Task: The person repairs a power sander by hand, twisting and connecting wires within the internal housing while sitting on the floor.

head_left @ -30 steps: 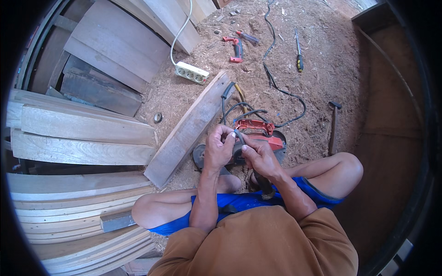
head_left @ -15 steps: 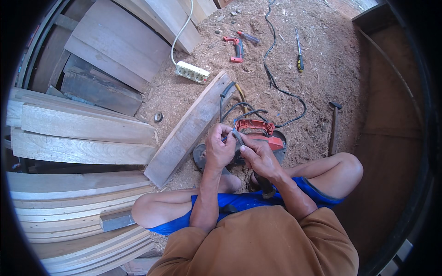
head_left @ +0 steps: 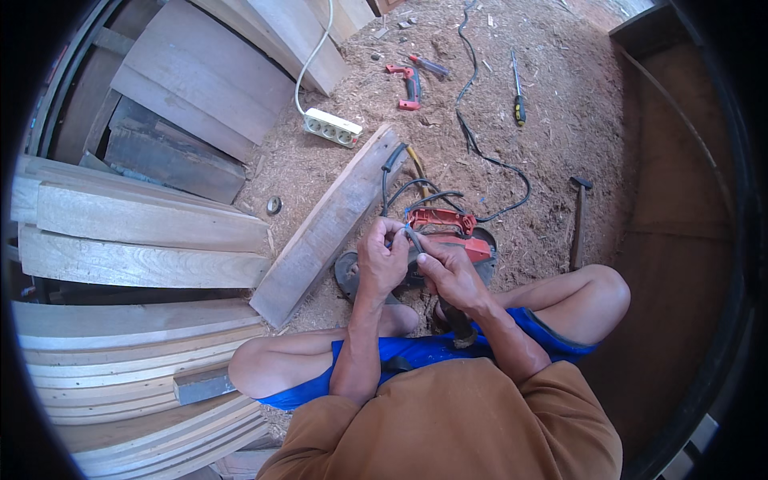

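On the sawdust-covered ground (head_left: 552,180) slants a wooden plank (head_left: 324,228), left of a red-and-black power tool (head_left: 478,250). Partly in front of the tool, the right hand (head_left: 454,274) holds a dark cable (head_left: 414,239) between thumb and fingers. The left hand (head_left: 382,256) pinches the cable near its end, which sits between both hands.

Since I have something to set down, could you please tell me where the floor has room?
Sawdusty floor is free between the black cord and the hammer, nearer than the screwdriver. It is crowded around the red power tool: left hand, right hand, loose cable.
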A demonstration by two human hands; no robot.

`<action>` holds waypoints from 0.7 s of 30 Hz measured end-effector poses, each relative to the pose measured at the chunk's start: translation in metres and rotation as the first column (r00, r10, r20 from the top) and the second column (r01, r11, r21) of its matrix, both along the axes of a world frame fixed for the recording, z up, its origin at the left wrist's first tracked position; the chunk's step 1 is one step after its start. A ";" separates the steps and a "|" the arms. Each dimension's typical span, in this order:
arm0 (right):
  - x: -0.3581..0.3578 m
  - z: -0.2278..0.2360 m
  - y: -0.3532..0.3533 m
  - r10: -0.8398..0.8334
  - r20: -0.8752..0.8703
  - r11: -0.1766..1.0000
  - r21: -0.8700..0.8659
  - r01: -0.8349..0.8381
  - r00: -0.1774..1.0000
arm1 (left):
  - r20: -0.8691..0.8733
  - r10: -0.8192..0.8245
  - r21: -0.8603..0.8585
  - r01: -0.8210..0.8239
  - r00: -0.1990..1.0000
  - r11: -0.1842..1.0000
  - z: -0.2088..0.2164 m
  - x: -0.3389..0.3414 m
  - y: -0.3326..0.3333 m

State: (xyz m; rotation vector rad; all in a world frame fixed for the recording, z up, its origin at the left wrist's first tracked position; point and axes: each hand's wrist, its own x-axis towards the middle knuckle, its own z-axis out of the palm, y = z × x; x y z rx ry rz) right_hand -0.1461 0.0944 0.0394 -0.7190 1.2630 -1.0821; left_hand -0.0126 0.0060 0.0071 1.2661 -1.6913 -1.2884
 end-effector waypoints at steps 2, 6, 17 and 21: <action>0.001 0.003 -0.001 -0.002 -0.011 1.000 -0.006 0.002 1.000 | -0.029 0.004 0.008 -0.004 1.000 1.000 0.000 0.001 -0.001; 0.001 0.002 0.000 -0.006 -0.026 1.000 -0.001 0.006 1.000 | -0.025 -0.048 -0.034 0.047 0.999 0.998 -0.002 0.004 -0.003; -0.006 -0.012 0.005 -0.014 0.070 0.998 0.062 0.010 0.997 | -0.136 -0.050 0.069 0.060 0.989 0.996 -0.004 0.002 0.000; -0.011 0.008 0.002 -0.058 -0.010 0.996 0.071 0.059 0.998 | -0.255 0.018 0.154 0.023 0.967 0.988 -0.014 0.005 0.000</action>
